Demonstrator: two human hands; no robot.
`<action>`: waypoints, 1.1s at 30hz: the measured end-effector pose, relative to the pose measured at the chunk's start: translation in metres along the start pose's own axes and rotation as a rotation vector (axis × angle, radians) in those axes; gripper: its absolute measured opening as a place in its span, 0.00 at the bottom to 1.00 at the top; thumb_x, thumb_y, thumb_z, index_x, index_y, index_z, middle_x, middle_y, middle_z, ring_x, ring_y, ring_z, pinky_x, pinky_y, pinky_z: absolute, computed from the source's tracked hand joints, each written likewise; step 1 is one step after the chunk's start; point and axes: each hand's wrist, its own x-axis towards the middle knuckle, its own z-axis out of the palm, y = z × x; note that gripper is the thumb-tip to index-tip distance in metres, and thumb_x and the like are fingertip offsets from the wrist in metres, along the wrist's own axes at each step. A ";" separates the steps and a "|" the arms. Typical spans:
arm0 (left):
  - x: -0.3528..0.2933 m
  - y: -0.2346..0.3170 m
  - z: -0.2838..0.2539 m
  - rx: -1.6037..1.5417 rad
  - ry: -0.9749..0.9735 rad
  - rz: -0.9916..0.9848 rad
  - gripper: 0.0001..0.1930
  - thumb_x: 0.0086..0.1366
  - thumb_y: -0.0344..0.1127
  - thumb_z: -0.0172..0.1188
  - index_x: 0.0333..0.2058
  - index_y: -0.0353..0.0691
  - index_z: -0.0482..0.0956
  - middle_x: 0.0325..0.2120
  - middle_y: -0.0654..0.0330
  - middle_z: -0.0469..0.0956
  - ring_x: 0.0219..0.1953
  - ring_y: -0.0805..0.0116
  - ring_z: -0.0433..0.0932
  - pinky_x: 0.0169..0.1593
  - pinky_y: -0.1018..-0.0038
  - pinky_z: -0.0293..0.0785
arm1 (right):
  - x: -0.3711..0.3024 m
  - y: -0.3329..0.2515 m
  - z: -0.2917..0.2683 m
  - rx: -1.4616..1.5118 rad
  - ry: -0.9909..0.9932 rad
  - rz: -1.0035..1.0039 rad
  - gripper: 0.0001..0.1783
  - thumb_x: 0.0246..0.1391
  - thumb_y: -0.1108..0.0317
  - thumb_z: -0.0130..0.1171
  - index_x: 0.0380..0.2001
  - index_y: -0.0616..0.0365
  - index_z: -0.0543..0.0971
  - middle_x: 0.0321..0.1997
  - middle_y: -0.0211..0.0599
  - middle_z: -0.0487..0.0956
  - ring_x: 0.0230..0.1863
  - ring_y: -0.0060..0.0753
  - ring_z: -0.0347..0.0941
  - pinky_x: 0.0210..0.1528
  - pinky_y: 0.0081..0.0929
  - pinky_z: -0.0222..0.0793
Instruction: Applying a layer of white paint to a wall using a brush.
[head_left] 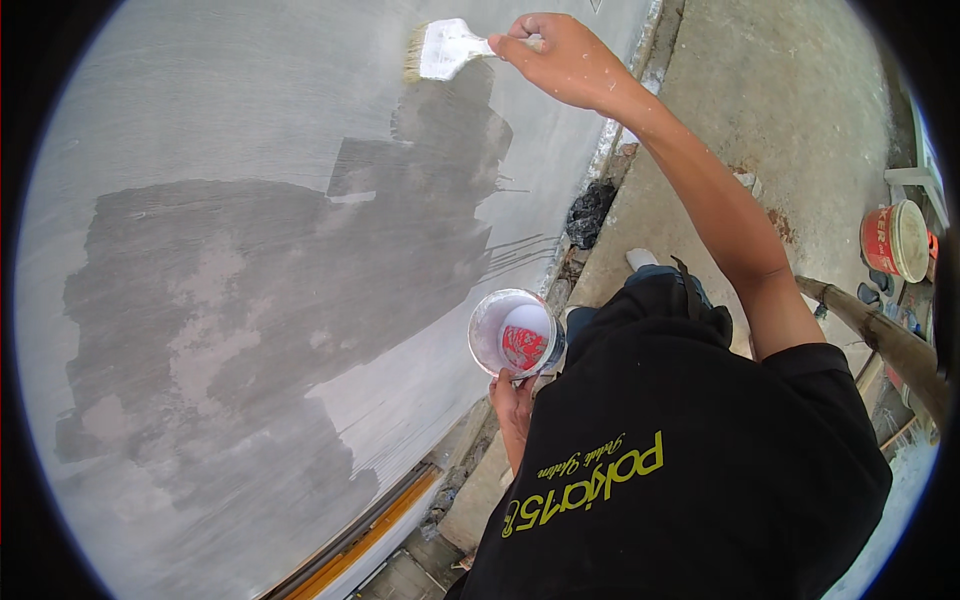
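My right hand (565, 60) is closed round the handle of a wide, white-coated paintbrush (448, 48). The pale bristles of the brush rest against the grey wall (280, 250), at the top edge of a darker, unpainted-looking patch. Down by my body, my left hand (512, 398) grips the side of a round paint pot (483, 335). White paint (535, 318) lies inside the pot beside a red area at its bottom. Some fingers of the left hand are hidden by the pot.
A concrete walkway (740, 110) runs along the foot of the wall. A dark lump (592, 212) lies at the wall's base. To the right stand a red and white bucket (908, 240) and a bamboo pole (870, 325). Long brown strips (370, 530) lie at the lower edge.
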 end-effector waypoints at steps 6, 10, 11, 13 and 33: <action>0.002 -0.002 0.002 -0.014 -0.006 -0.002 0.15 0.58 0.25 0.48 0.46 0.31 0.63 0.45 0.46 0.68 0.47 0.45 0.71 0.47 0.45 0.76 | -0.004 -0.037 -0.005 0.218 -0.058 -0.052 0.23 0.55 0.52 0.53 0.33 0.65 0.77 0.22 0.43 0.71 0.26 0.32 0.69 0.31 0.29 0.64; 0.003 -0.005 -0.004 -0.032 0.006 0.006 0.17 0.60 0.25 0.48 0.48 0.31 0.60 0.48 0.44 0.66 0.47 0.43 0.71 0.46 0.44 0.76 | -0.017 0.029 0.029 0.210 -0.093 0.159 0.27 0.54 0.46 0.53 0.41 0.62 0.77 0.34 0.46 0.79 0.36 0.38 0.76 0.40 0.34 0.69; 0.005 -0.007 -0.008 -0.036 0.003 -0.003 0.18 0.60 0.26 0.48 0.49 0.32 0.59 0.49 0.43 0.65 0.47 0.42 0.71 0.45 0.44 0.77 | -0.025 0.040 0.032 0.197 -0.128 0.218 0.27 0.54 0.46 0.53 0.40 0.62 0.77 0.34 0.47 0.79 0.37 0.40 0.76 0.41 0.34 0.69; 0.003 -0.008 -0.006 -0.055 0.023 -0.006 0.18 0.61 0.26 0.48 0.49 0.32 0.59 0.49 0.43 0.64 0.48 0.41 0.70 0.45 0.44 0.76 | -0.041 0.063 0.037 0.185 -0.162 0.276 0.27 0.54 0.46 0.53 0.40 0.62 0.77 0.35 0.48 0.79 0.38 0.42 0.76 0.42 0.34 0.69; -0.021 -0.009 0.000 -0.031 0.053 0.038 0.19 0.53 0.26 0.50 0.44 0.26 0.64 0.42 0.46 0.66 0.42 0.49 0.73 0.48 0.55 0.78 | -0.060 -0.033 0.047 0.340 -0.122 -0.019 0.18 0.59 0.53 0.52 0.33 0.60 0.74 0.14 0.24 0.63 0.15 0.14 0.55 0.17 0.22 0.50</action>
